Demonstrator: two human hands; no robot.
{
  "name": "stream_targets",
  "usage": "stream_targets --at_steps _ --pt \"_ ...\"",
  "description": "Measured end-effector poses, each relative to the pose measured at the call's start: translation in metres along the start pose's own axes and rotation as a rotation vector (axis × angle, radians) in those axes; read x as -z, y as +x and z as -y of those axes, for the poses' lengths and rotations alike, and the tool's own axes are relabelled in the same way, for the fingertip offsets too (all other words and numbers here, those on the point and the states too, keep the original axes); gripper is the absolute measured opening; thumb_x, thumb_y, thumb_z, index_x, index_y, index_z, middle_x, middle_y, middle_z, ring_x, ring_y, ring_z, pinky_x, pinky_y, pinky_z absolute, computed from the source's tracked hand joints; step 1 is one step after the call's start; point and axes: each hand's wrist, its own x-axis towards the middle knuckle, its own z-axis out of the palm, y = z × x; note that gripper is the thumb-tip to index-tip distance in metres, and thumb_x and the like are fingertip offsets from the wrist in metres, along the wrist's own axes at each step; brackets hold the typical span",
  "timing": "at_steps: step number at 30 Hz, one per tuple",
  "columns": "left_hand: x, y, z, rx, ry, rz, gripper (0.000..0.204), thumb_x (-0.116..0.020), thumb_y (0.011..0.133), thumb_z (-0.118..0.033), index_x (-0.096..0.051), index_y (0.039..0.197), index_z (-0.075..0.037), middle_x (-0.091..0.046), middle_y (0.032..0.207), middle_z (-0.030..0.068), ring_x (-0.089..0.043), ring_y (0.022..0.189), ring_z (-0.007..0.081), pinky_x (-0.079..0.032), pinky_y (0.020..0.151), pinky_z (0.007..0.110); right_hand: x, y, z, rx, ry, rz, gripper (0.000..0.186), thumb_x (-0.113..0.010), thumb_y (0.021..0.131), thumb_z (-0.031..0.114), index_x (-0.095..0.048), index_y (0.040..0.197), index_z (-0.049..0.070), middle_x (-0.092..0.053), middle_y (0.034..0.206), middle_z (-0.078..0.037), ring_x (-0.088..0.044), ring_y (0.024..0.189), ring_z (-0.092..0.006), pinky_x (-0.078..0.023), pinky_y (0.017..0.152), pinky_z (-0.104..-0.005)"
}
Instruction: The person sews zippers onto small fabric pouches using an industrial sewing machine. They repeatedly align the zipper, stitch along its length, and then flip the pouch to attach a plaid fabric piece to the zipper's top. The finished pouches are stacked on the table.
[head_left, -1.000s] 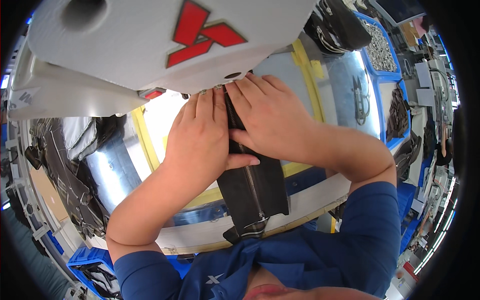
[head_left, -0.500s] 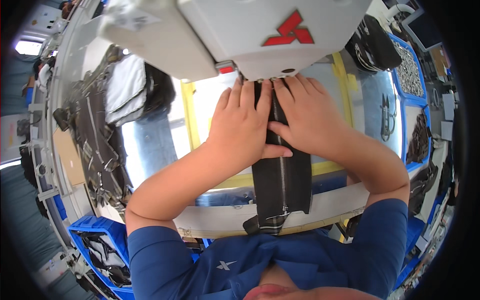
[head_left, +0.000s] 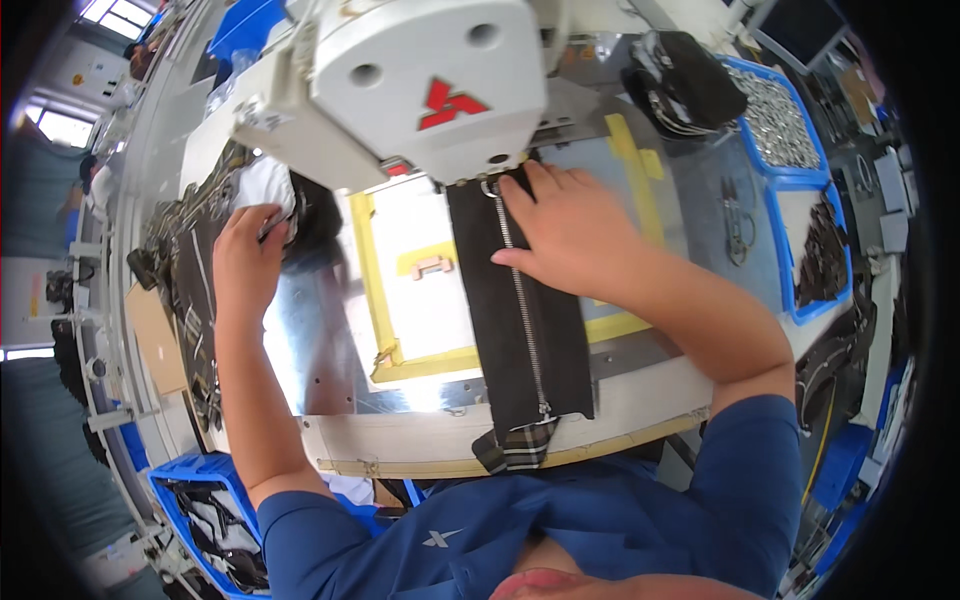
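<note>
A black fabric strip (head_left: 478,330) with a metal zipper (head_left: 525,325) runs from under the white sewing machine head (head_left: 425,60) toward me, and a plaid piece (head_left: 520,450) hangs at its near end. My right hand (head_left: 575,225) lies on the strip's far part, fingers stretched out, thumb across the zipper. At the left, my left hand (head_left: 248,245) is at the stack of white and black fabric pieces (head_left: 262,185). Its thumb and fingers pinch the edge of a piece there, partly hidden by the hand.
Yellow tape (head_left: 370,285) frames a bright plate around the strip. Dark garment pieces (head_left: 195,260) lie far left. On the right are a black fabric pile (head_left: 705,90), scissors (head_left: 738,230) and blue bins (head_left: 778,250) of metal parts and dark pieces. A blue crate (head_left: 160,500) stands lower left.
My left hand has left the zipper strip and reached left to the fabric stack, closing on a piece. My right hand stays on the strip. The view has shifted.
</note>
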Motion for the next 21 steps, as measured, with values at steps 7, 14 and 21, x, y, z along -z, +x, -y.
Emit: stream_targets --at_steps 7,14,21 --pt "-0.001 -0.015 -0.003 -0.129 0.122 -0.690 0.013 -0.065 0.107 -0.010 -0.071 0.114 0.000 -0.073 0.100 0.0151 -0.070 0.087 0.0341 -0.056 0.079 0.042 0.010 -0.005 -0.013 0.124 0.071 -0.158 0.067 -0.072 0.098 0.051 -0.062 0.134 -0.005 -0.068 0.129 -0.024 -0.068 0.116 -0.0366 -0.051 0.100 -0.0456" --pt "-0.002 -0.118 -0.119 -0.953 -0.153 -0.276 0.020 -0.076 0.085 -0.006 -0.074 0.104 -0.005 -0.063 0.088 0.0040 -0.061 0.070 0.0223 -0.047 0.062 0.036 0.031 -0.005 0.009 -0.314 1.584 0.432 0.050 -0.072 0.104 0.039 -0.062 0.135 0.001 -0.071 0.108 -0.012 -0.069 0.091 -0.0201 -0.057 0.077 -0.0351" --pt "-0.042 -0.052 -0.161 -0.706 -0.458 -0.089 0.042 -0.088 0.085 -0.038 -0.073 0.106 -0.006 -0.070 0.102 0.0068 -0.067 0.092 0.0272 -0.052 0.086 0.042 0.014 0.002 -0.020 -0.275 1.218 0.262 0.033 -0.071 0.095 -0.003 -0.062 0.127 0.003 -0.069 0.105 -0.004 -0.061 0.090 -0.0083 -0.051 0.080 -0.0273"
